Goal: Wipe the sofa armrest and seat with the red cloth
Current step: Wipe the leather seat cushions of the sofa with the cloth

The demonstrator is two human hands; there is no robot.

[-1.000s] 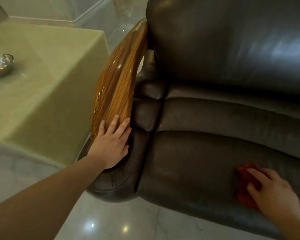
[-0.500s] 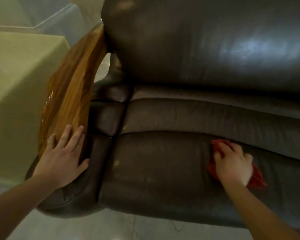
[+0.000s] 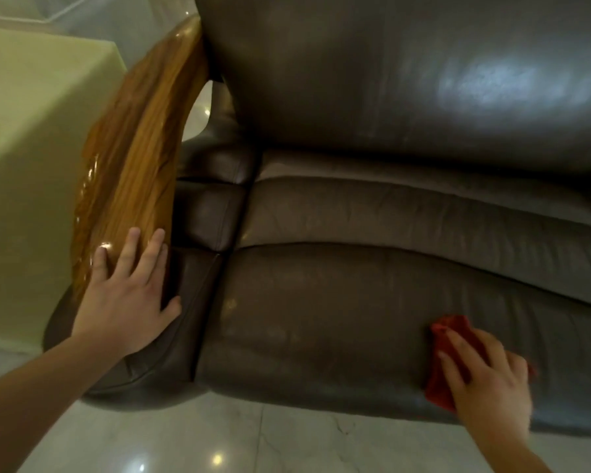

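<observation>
A dark brown leather sofa fills the view, its seat cushion running across the middle. The armrest at the left has a glossy wooden top over leather padding. My left hand lies flat on the front end of the armrest, fingers spread over wood and leather. My right hand presses the red cloth flat against the front right part of the seat. Most of the cloth is hidden under my palm.
A pale green table stands close against the left side of the armrest. Shiny marble floor lies below the sofa's front edge. The tall leather backrest rises behind the seat.
My right hand has slid the cloth toward the seat's front edge, after moving back half a second before. The left hand stays on the armrest. My view has shifted slightly.
</observation>
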